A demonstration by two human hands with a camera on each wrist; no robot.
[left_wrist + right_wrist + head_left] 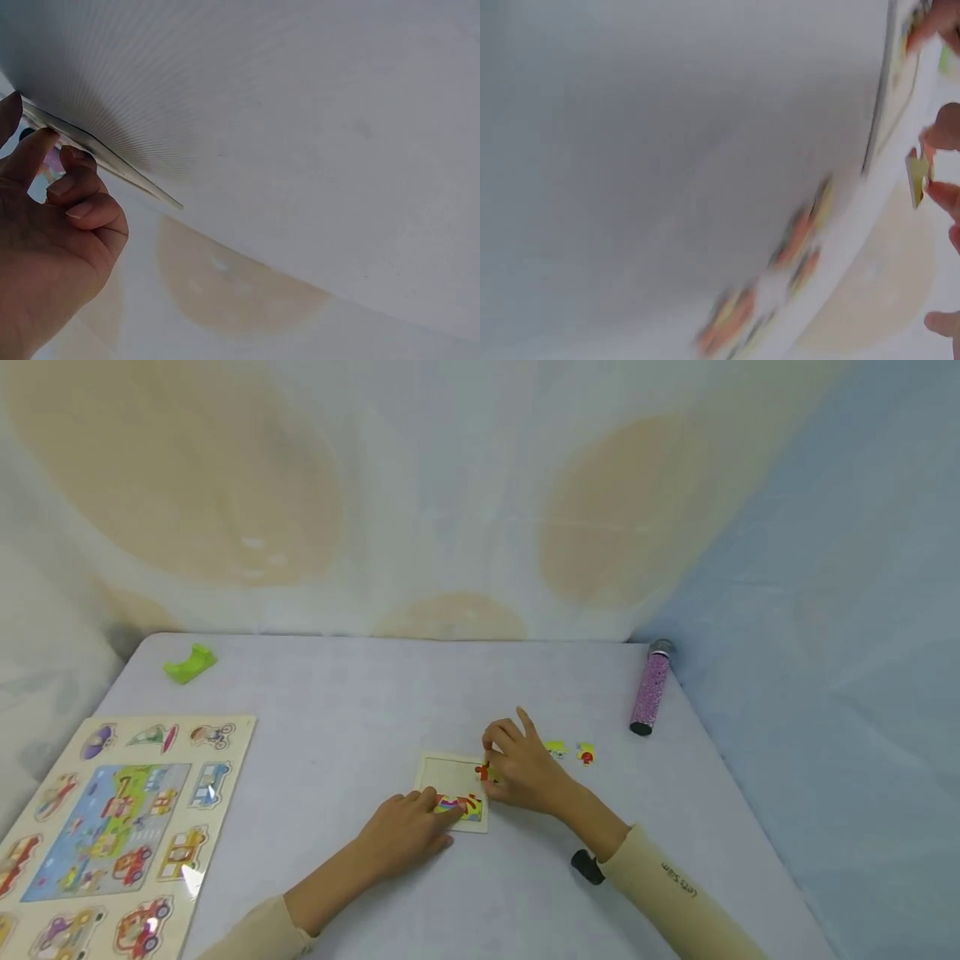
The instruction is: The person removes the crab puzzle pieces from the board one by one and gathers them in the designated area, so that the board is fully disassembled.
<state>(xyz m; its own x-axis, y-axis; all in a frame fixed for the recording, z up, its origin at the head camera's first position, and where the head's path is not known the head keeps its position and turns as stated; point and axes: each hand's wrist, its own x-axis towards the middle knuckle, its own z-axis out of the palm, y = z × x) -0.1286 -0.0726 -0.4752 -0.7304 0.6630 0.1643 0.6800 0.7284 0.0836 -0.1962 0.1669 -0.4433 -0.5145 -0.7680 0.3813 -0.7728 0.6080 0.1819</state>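
Observation:
A small square puzzle tray (448, 770) lies on the table in front of the person. Joined colourful puzzle pieces (472, 810) fill part of its near side. The left hand (403, 832) rests there, its extended index finger touching these pieces while its other fingers bend. Over the tray's right edge, the right hand (531, 771) pinches a red and yellow puzzle piece (916, 178) between thumb and fingertip; its little finger sticks out. Loose puzzle pieces (586, 753) lie to the right of that hand, partly hidden by it and blurred in the right wrist view.
A large vehicle picture puzzle board (198, 752) covers the table's left side. At the back left lies a green curved object (191, 664). A purple glittery tube (649, 692) is at the back right. Beside the right sleeve lies a small black object (587, 866).

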